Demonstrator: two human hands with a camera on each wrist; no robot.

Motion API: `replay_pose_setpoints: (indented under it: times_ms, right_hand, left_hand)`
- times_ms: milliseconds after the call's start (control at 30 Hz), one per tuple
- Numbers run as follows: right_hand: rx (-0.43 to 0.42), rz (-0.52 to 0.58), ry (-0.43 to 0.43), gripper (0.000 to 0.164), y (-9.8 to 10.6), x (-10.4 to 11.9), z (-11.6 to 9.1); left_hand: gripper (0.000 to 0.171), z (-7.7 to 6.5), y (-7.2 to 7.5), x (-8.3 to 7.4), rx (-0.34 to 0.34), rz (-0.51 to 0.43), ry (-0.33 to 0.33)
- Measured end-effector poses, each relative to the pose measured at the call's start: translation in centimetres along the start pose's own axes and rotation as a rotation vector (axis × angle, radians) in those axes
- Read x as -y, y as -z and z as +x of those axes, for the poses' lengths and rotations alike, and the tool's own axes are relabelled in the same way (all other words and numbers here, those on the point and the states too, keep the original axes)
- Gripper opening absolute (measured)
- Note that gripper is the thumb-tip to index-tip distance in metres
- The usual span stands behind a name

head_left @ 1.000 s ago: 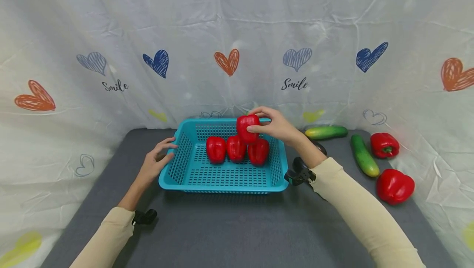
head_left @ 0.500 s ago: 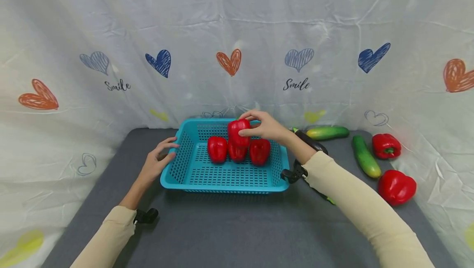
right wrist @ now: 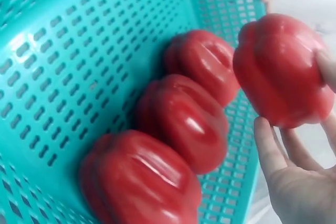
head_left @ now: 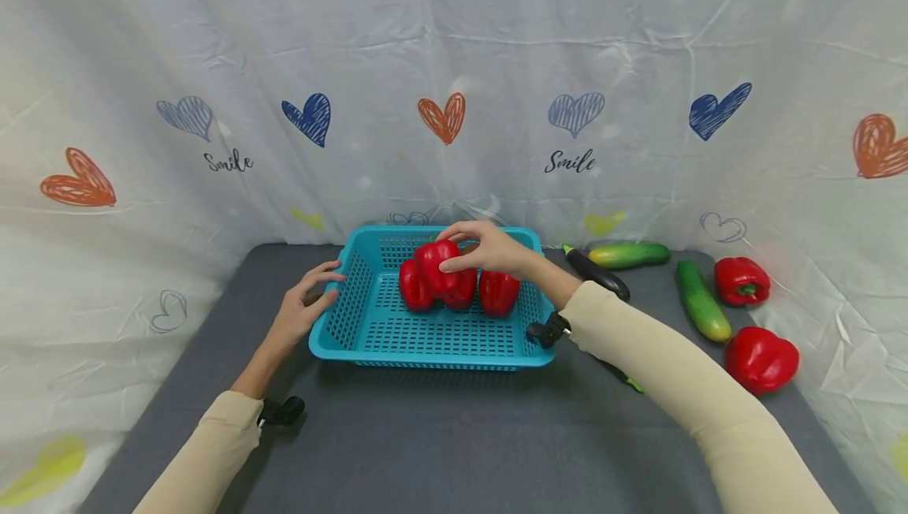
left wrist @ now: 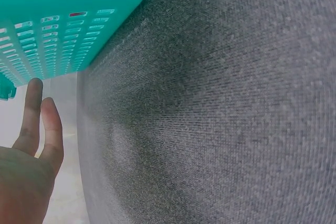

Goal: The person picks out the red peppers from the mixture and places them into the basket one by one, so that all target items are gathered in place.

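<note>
My right hand point(head_left: 500, 252) holds a red bell pepper point(head_left: 434, 263) between thumb and fingers, above the turquoise plastic basket point(head_left: 433, 357). In the right wrist view this held bell pepper point(right wrist: 281, 72) is apart from the basket floor. Three more red bell peppers stand in a row inside: one on the left point(right wrist: 202, 64), one in the middle point(right wrist: 184, 121) and one on the right point(head_left: 500, 294). The held one partly covers two of them in the head view. With its fingers extended, my left hand point(head_left: 296, 311) touches or nearly touches the basket's left rim.
Right of the basket lie a dark eggplant point(head_left: 598, 272), two cucumbers, one behind point(head_left: 630, 255) and one farther right point(head_left: 701, 301), and two more red bell peppers, a far one point(head_left: 741, 281) and a near one point(head_left: 761, 360). Another green stem tip point(head_left: 634, 384) shows beneath the right sleeve.
My right hand has carried the bell pepper leftward and lower over the basket, from above the right peppers to between the left and middle ones. The left hand stays at the rim.
</note>
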State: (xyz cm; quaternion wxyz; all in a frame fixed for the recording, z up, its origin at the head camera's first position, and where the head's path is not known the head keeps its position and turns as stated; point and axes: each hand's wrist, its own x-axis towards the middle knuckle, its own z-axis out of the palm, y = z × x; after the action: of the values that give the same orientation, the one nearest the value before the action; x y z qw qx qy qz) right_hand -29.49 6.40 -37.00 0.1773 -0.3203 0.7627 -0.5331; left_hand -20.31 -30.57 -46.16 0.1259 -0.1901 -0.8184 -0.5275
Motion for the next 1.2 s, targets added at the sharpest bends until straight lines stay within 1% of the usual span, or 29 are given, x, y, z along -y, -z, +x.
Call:
replay_pose_setpoints:
  times_ms: [167,367,533,733,933,1100,1200]
  right_hand:
    - [0.007,0.009,-0.026,0.049,-1.0,-0.2,0.2]
    - [0.021,0.032,-0.025,0.047,-2.4,-0.5,0.4]
    - [0.044,-0.002,-0.04,0.051,-3.3,-0.3,0.4]
    - [0.094,-0.039,-0.053,0.049,-3.7,-0.5,0.8]
    - [0.14,-0.044,-0.066,0.046,-3.9,-0.9,1.3]
    - [0.182,-0.08,-0.075,0.044,-4.1,-0.5,1.4]
    - [0.194,-0.101,-0.087,0.043,-4.2,-0.3,1.5]
  left_hand:
    - [0.028,0.1,0.0,-0.1,0.002,0.005,-0.005]
    - [0.027,0.2,0.1,-0.1,0.002,0.012,-0.009]
    - [0.027,0.3,0.0,0.0,0.003,0.006,-0.013]
    - [0.028,0.2,0.0,0.1,0.005,-0.004,-0.012]
    - [0.027,0.2,0.0,0.1,0.001,0.004,-0.007]
    - [0.027,0.1,0.0,0.1,0.0,0.0,-0.01]
    - [0.027,0.1,0.1,0.1,0.001,0.0,-0.011]
